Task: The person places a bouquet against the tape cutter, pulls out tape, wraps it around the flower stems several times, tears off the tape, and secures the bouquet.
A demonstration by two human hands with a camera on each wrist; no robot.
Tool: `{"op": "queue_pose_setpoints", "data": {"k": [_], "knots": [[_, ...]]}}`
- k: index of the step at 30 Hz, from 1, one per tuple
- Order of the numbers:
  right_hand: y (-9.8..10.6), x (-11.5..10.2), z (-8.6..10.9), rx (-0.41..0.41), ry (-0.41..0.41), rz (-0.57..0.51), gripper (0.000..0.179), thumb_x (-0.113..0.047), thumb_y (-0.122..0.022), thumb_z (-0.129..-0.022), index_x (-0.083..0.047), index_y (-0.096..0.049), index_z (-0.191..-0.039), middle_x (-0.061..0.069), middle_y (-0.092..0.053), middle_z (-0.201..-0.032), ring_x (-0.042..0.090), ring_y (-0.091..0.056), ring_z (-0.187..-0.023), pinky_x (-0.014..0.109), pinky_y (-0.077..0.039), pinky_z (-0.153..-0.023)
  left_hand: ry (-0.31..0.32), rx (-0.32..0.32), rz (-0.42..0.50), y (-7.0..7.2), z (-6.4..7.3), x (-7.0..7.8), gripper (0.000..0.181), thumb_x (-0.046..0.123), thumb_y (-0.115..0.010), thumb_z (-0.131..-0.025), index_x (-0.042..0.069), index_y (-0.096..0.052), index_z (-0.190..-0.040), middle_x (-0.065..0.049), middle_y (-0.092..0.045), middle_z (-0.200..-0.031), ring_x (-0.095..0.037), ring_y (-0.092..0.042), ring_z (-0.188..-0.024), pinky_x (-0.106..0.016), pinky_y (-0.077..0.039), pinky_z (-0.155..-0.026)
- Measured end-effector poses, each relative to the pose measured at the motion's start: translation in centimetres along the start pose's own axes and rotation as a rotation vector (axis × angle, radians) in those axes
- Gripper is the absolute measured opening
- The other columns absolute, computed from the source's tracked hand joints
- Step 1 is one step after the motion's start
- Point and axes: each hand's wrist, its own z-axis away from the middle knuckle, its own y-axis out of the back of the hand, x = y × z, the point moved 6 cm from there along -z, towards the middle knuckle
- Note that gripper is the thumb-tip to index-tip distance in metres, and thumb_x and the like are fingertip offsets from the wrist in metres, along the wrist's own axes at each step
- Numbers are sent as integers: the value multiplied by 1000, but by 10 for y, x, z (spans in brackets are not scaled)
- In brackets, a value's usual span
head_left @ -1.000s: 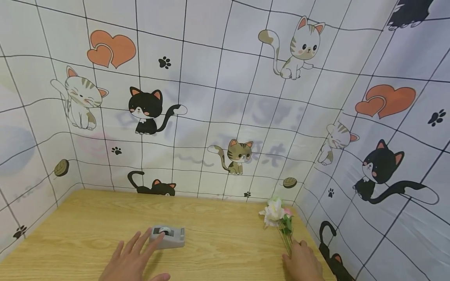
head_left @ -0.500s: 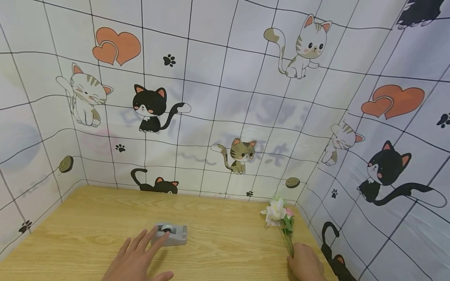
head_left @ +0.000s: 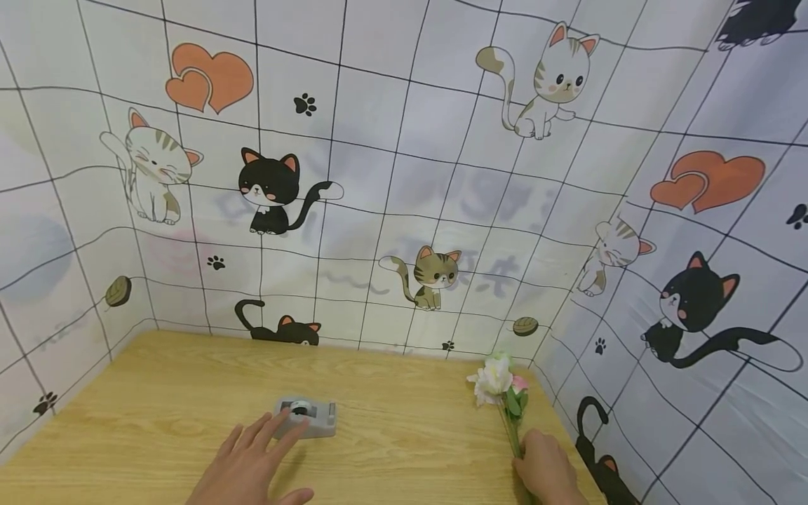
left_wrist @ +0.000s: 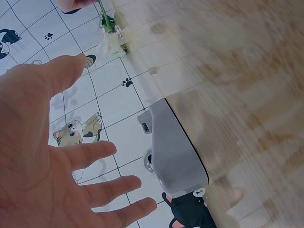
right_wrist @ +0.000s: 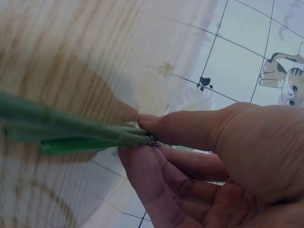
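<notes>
My left hand (head_left: pixel 243 466) hovers with spread fingers in front of a grey tape dispenser (head_left: pixel 309 419); in the left wrist view a gap separates the fingers from the dispenser (left_wrist: pixel 175 152). A roll of tape (head_left: pixel 299 407) sits in its top. Over at the right, my right hand (head_left: pixel 548 466) pinches the stems of an artificial flower bunch (head_left: pixel 494 382), which has a large white bloom and a smaller pink one. The right wrist view shows green stems (right_wrist: pixel 71 126) between thumb and fingertips, their cut ends pointing away from the palm. The blooms are mostly hidden there.
The wood-grain table (head_left: pixel 391 421) carries the dispenser and flowers. A white cloth wall (head_left: pixel 360 175) printed with cats, hearts and grid lines stands behind it, and another cloth wall (head_left: pixel 745 407) runs close along the right edge.
The right hand has moved slightly, and the lower stems now show below it where they were hidden. The left hand stays spread by the dispenser. The head view shifted a little.
</notes>
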Motion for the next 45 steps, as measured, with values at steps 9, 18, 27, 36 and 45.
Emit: {"op": "queue_pose_setpoints", "data": {"k": [9, 18, 27, 36, 45], "knots": [[-2, -1, 0, -27, 3, -55, 43, -11, -95, -94, -15, -58, -72, 1, -52, -73, 22, -51, -70, 40, -47, -61, -12, -23, 47, 2, -1, 5, 97, 84, -82, -91, 25, -63, -165, -19, -57, -176, -53, -58, -157, -88, -41, -126], [0, -8, 2, -1, 41, -85, 48, -14, -97, -93, -17, -57, -66, -3, -51, -68, 21, -51, -69, 36, -45, -61, -72, 41, 16, 2, 3, 13, 93, 85, -81, -92, 27, -64, -164, -16, -61, -172, -49, -64, -151, -85, -48, -122], [2, -26, 9, 88, 134, -126, 49, -11, -96, -88, -17, -56, -60, -9, -52, -54, 16, -54, -59, 31, -42, -59, -99, 30, 12, 1, -1, 21, 90, 81, -84, -92, 28, -65, -162, -16, -63, -169, -48, -66, -148, -83, -51, -120], [0, -44, 16, 78, 165, -170, 32, -9, -95, -93, -11, -70, -74, -3, -67, -60, 10, -65, -50, 29, -50, -54, -107, -15, 23, -1, -5, 25, 89, 78, -85, -93, 26, -64, -163, -18, -64, -169, -48, -67, -144, -80, -55, -116], [-2, -65, 23, 72, 195, -231, 29, -5, -96, -92, -8, -72, -76, -3, -69, -66, 9, -66, -50, 26, -53, -51, -121, 6, 29, -2, -6, 30, 88, 76, -87, -93, 27, -65, -163, -20, -64, -168, -51, -68, -143, -81, -59, -108]]}}
